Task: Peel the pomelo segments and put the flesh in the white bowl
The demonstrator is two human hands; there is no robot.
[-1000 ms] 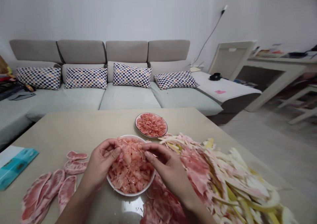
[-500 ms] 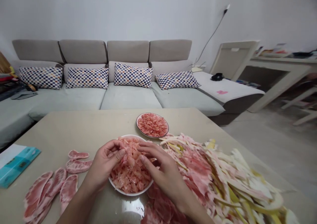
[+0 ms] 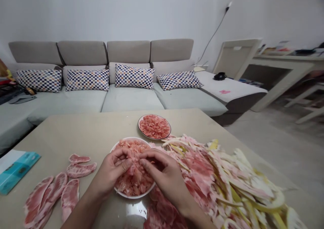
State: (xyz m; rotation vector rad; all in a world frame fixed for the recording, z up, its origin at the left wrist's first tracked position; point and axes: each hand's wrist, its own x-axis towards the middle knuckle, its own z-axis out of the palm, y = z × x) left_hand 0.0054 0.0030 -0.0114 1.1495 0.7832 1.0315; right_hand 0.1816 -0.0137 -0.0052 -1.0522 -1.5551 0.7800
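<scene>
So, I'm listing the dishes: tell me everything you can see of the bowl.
The bowl is round, white and smooth, perhaps ceramic, with a plain rim. It stands upright on the table, full of loose pink pulp. The left hand and right hand are above it, hiding parts of its rim; whether either touches it is unclear.

Pink pulp [image 3: 135, 182] (in loose shreds) fills a white bowl [image 3: 134, 197].

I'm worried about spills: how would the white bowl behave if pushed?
The bowl would probably feel fairly heavy, being so full. Its loosely heaped pink pieces might spill if jolted. It could slide, since the table looks smooth and shiny.
</scene>
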